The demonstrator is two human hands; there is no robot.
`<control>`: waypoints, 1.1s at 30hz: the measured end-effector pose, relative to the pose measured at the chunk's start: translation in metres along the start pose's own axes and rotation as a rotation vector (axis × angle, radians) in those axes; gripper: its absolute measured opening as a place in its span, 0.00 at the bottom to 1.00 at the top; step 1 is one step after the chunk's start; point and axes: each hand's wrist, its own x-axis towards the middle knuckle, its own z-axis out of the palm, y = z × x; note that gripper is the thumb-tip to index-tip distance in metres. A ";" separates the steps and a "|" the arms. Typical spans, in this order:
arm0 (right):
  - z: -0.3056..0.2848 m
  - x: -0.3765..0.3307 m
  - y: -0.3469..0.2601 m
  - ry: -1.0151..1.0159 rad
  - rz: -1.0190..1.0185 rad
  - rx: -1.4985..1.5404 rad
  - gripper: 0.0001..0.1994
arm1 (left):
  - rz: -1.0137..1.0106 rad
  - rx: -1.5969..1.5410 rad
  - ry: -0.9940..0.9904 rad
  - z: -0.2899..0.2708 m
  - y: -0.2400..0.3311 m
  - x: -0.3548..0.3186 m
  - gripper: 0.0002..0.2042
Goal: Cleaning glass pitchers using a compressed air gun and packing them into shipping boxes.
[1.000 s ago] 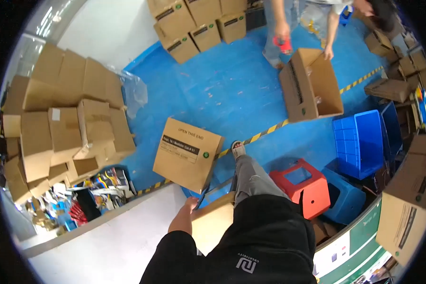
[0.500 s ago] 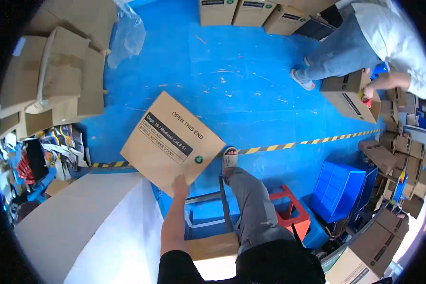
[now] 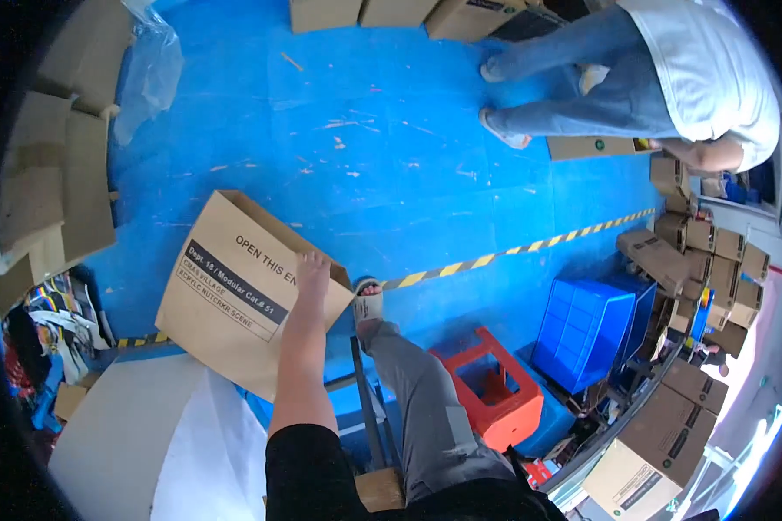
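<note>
My left hand (image 3: 311,276) lies flat on the printed face of a brown cardboard box (image 3: 235,286), fingers spread toward its far edge, and holds it. The box is tilted and hangs over the blue floor (image 3: 365,148) just beyond the white table (image 3: 122,434). My forearm reaches up from the lower edge across the box's right side. My grey-trousered leg and sandalled foot (image 3: 368,306) stretch out just right of the box. My right hand is out of sight.
Another person (image 3: 669,78) in a white top and jeans bends over a carton at the top right. A red stool (image 3: 487,391) and blue crates (image 3: 586,334) stand to my right. Yellow-black tape (image 3: 513,252) crosses the floor. Flattened cardboard (image 3: 52,191) piles up on the left.
The view has swung down and left. The box has dropped lower and nearer the table, and my left hand has slid from its near edge onto its printed face.
</note>
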 end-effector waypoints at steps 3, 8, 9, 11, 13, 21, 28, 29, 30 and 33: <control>-0.019 -0.004 0.029 0.025 0.085 0.007 0.14 | 0.201 0.089 -0.159 -0.032 0.027 -0.008 0.14; -0.017 -0.011 0.077 -0.042 0.162 0.065 0.14 | 0.363 0.032 -0.185 -0.056 -0.009 -0.107 0.13; -0.020 -0.009 0.080 -0.053 0.161 0.093 0.14 | 0.377 0.014 -0.105 -0.068 -0.022 -0.130 0.14; -0.037 -0.010 0.103 -0.047 0.167 0.171 0.14 | 0.452 0.028 -0.003 -0.120 -0.035 -0.161 0.13; -0.038 -0.020 0.146 -0.045 0.201 0.274 0.14 | 0.517 0.041 -0.007 -0.190 -0.038 -0.188 0.09; 0.063 -0.118 0.431 -0.054 0.482 0.735 0.14 | 0.747 -0.081 0.373 -0.389 0.062 -0.303 0.02; 0.093 -0.184 0.380 0.286 0.244 1.158 0.07 | 1.061 -0.156 0.502 -0.475 0.288 -0.399 0.06; 0.082 -0.191 0.376 0.283 0.387 1.069 0.07 | 1.082 -0.190 0.518 -0.480 0.308 -0.418 0.06; 0.096 -0.188 0.392 0.419 0.280 1.229 0.07 | 1.103 -0.233 0.538 -0.483 0.335 -0.434 0.06; 0.104 -0.189 0.426 0.433 0.283 1.285 0.08 | 1.254 -0.200 0.515 -0.479 0.406 -0.462 0.08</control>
